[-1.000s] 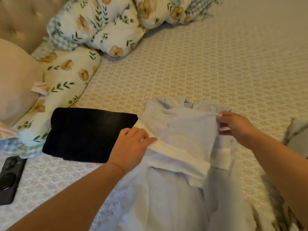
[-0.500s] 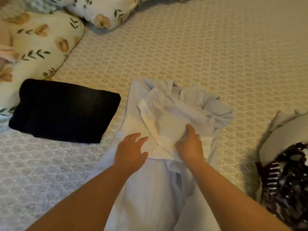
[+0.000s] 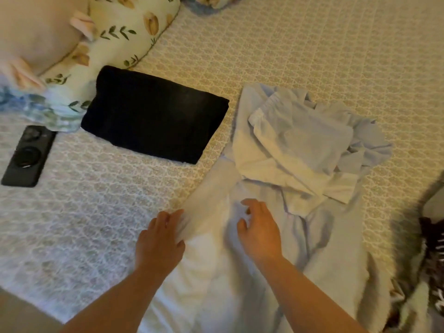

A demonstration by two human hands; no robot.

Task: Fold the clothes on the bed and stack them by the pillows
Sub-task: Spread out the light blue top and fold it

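A pale blue garment point(image 3: 300, 150) lies spread on the patterned bedspread point(image 3: 288, 44), its top part folded down over itself. My left hand point(image 3: 159, 241) rests flat on the garment's left edge, fingers straight. My right hand point(image 3: 259, 229) hovers over or lightly touches the cloth in the middle, fingers loosely curved and holding nothing. A folded black garment point(image 3: 153, 121) lies to the left, beside the floral pillow point(image 3: 115, 37).
A beige cushion point(image 3: 36, 32) sits at the far left against the floral pillow. A black phone point(image 3: 28, 155) lies on the bed at the left. More dark patterned and grey clothes point(image 3: 430, 248) are piled at the right edge.
Both hands have drawn back toward me, from the folded top part down to the garment's lower half. The view has swung left, bringing the phone and cushion back in.
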